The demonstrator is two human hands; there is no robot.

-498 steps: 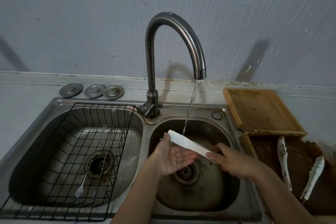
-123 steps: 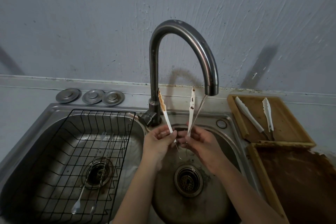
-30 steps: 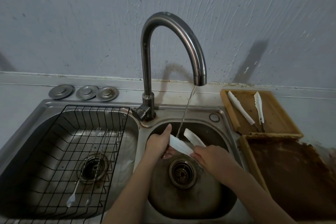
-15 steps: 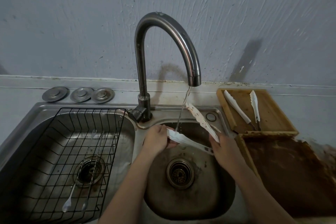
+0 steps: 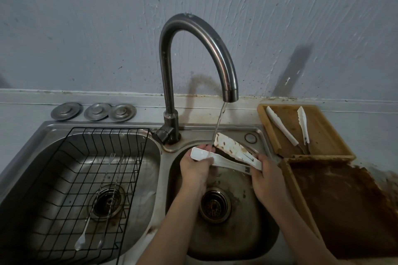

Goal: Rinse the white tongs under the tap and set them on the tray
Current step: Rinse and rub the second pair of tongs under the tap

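Both hands on white tongs (image 5: 228,156) under tap (image 5: 193,54) — left hand (image 5: 195,166) grip clamps tip, right hand (image 5: 267,178) hinge

Left hand (image 5: 195,168) and right hand (image 5: 267,180) both gripping, forearms converging.

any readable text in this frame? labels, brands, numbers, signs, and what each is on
None readable.
Tap: no brand mark visible.
White tongs held in the hands: brown stains only, no lettering.
Three metal sink plugs: plain as far as can be seen, too small to rule out embossing.
Wooden tray and the two tongs on it: no print.
Wall: specks and brush marks, no sign.
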